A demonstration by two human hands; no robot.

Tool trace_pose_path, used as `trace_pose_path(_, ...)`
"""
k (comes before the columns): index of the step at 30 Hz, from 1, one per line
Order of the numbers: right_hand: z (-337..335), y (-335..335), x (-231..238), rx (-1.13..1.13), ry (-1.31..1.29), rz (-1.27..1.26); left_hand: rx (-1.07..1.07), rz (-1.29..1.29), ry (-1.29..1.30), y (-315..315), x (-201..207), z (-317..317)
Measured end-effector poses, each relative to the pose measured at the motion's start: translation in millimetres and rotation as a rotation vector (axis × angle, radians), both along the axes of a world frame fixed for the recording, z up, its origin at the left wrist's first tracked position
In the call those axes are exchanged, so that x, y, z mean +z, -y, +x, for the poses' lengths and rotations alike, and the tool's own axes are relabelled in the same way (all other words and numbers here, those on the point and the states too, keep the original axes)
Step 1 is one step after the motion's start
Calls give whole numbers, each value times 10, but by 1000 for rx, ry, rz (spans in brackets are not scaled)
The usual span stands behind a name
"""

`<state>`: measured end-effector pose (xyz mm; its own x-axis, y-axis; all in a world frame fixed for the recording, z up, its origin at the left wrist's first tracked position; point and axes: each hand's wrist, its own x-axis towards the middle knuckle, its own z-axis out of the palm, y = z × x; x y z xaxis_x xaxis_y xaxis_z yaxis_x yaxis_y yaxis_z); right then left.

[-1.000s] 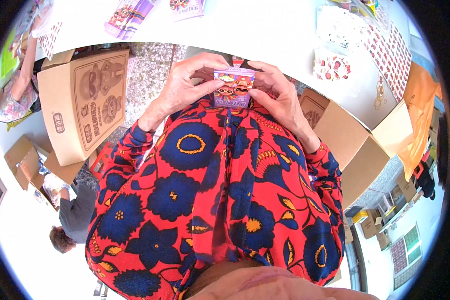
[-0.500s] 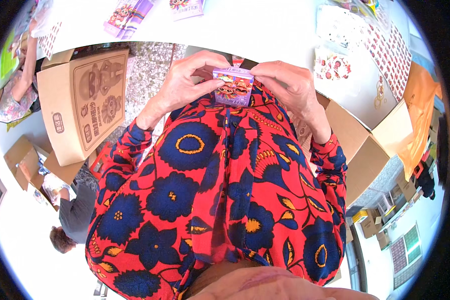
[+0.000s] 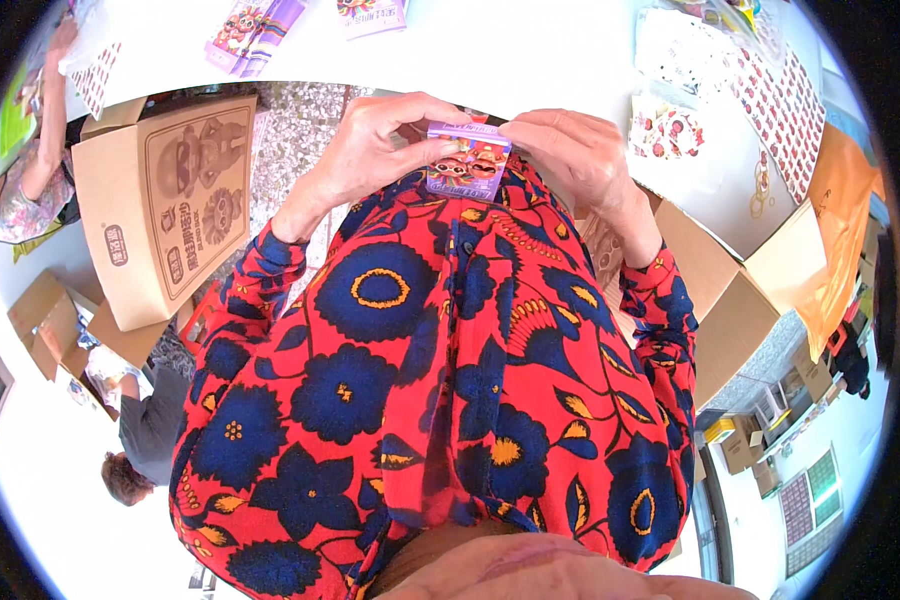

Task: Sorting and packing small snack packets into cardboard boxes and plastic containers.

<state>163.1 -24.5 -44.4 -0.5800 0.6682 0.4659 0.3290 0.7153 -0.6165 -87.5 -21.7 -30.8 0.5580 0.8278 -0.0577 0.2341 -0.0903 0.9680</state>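
A small purple carton (image 3: pixel 467 172) with colourful cartoon figures is held upright in front of my body, at the table's near edge. My left hand (image 3: pixel 375 150) is closed on its left side, the thumb lying across the front and the fingers behind. On the other side, my right hand (image 3: pixel 582 155) pinches the upper right corner with bent fingers. Along the top edge runs a pale purple flap, partly covered by the fingertips. The back of the carton is hidden.
Flat purple cartons (image 3: pixel 257 38) and another purple carton (image 3: pixel 372 15) lie on the white table (image 3: pixel 490 60). Sticker sheets (image 3: pixel 778 120) and rubber bands (image 3: pixel 762 190) are at right. A printed cardboard box (image 3: pixel 170 200) stands left, an open carton (image 3: pixel 710 290) right. Two people work at left.
Both hands and the carton have moved slightly up, away from my body. My right fingers have drawn in over the top edge and the carton's front tilts a little.
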Motion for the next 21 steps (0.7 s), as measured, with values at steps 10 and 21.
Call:
trace_pose_path(10, -29, 182, -155, -109, 65, -106, 13, -81, -62, 78, -190, 46)
trace_pose_path(21, -82, 312, -125, -119, -57, -526, 45, 92, -56, 180, -271, 70)
